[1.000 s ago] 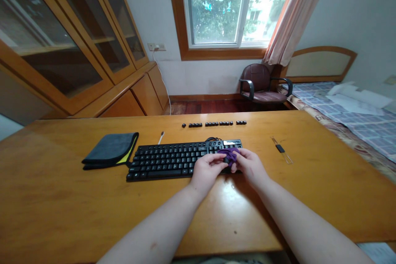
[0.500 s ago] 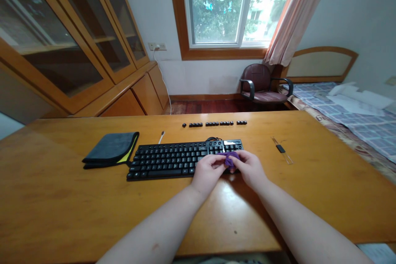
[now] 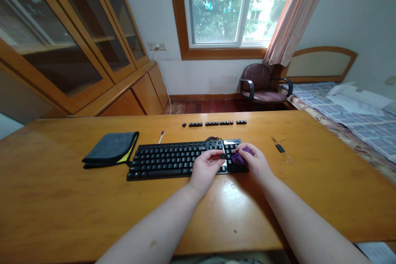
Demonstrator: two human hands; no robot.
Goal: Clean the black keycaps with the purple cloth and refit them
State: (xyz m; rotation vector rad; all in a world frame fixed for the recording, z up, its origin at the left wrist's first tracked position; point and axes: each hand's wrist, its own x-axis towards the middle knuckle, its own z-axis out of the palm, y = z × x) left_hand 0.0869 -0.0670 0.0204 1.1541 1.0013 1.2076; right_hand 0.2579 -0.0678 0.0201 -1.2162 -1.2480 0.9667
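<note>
A black keyboard [image 3: 168, 160] lies across the desk, its right end partly hidden by my hands. Over that end, my left hand [image 3: 206, 168] pinches a small black keycap [image 3: 223, 156] between thumb and fingers. My right hand [image 3: 254, 161] is closed on a bunched purple cloth [image 3: 240, 158], just right of the keycap and apart from it. Removed keycaps [image 3: 212, 123] stand in a broken row along the far side of the desk.
A folded grey cloth [image 3: 109, 148] with black edging lies left of the keyboard. Behind the keyboard is a small brush [image 3: 161, 136]. A wire keycap puller [image 3: 280, 148] rests to the right on the wooden desk [image 3: 77, 210].
My hands have drawn apart. The purple cloth has moved right, away from my left hand, and the black keycap now shows in my left fingers.
</note>
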